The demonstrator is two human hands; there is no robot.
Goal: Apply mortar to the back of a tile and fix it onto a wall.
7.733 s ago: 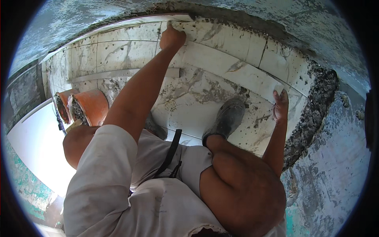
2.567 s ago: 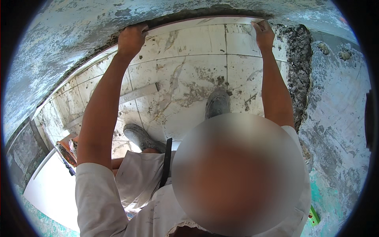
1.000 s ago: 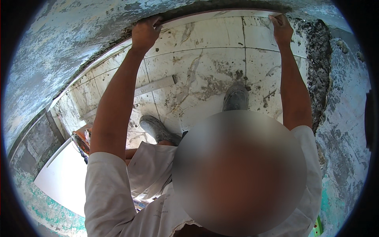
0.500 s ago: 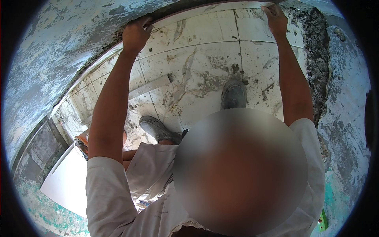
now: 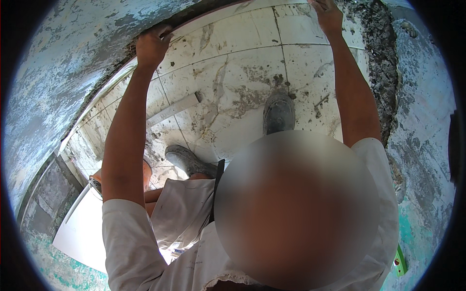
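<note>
One long pale strip (image 5: 216, 17) with a reddish edge lies along the foot of the mottled blue-grey wall (image 5: 87, 58), and all places are given from it. At its left part, its edge appears to be pinched by the left hand (image 5: 152, 48), with the thumb in front and the fingers toward the wall. Near its right part, the right hand (image 5: 328, 17) is bent inward, but its fingertips are cut by the upper border, so whether they are clamped on the strip or only laid on it cannot be told. Between strip and wall a dark band is seen. The step in hand is judged to be the holding and lining up of the strip along the wall; for the next move, an even hold at both ends and a check of that band seem called for. Below the strip, toward the person, stained floor tiles (image 5: 238, 72) are spread, with a flat grey bar (image 5: 174, 109) laid on them and two dark boots (image 5: 279, 114) planted beyond it. Rough dark mortar (image 5: 381, 63) is seen to the right of the strip.
</note>
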